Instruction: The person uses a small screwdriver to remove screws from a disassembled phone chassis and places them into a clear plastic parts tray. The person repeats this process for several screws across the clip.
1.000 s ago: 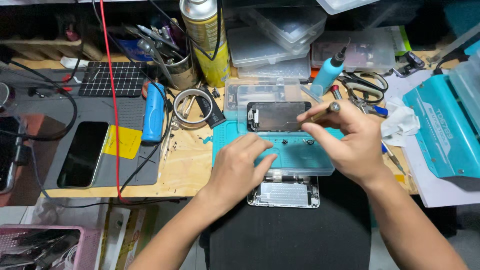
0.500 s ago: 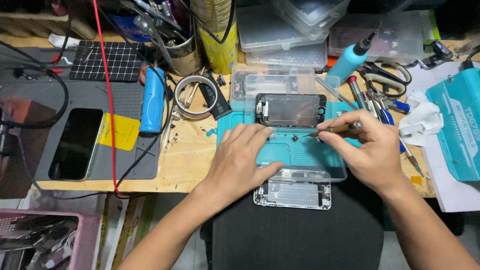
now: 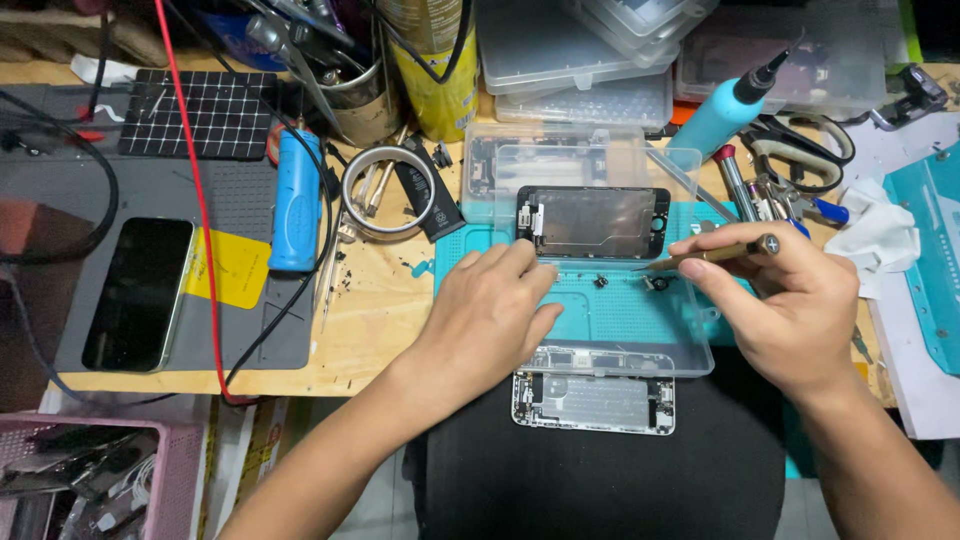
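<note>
Now the right hand (image 3: 790, 305) pinches a screwdriver (image 3: 715, 253), its tip at a tiny part (image 3: 658, 284) on the teal mat (image 3: 620, 310). Left hand (image 3: 495, 310) rests flat, fingers loose, just below the phone screen (image 3: 592, 221). Seemingly mid-disassembly; steady tip control matters.

A slim brass-coloured metal screwdriver (image 3: 715, 252) lies nearly level, its tip pointing left at a small dark part (image 3: 658, 284) on the clear plastic tray (image 3: 690, 345). Behind them a black-framed phone screen panel (image 3: 593, 222) lies flat, inner side up, lengthwise across the teal mat (image 3: 455, 262).
</note>
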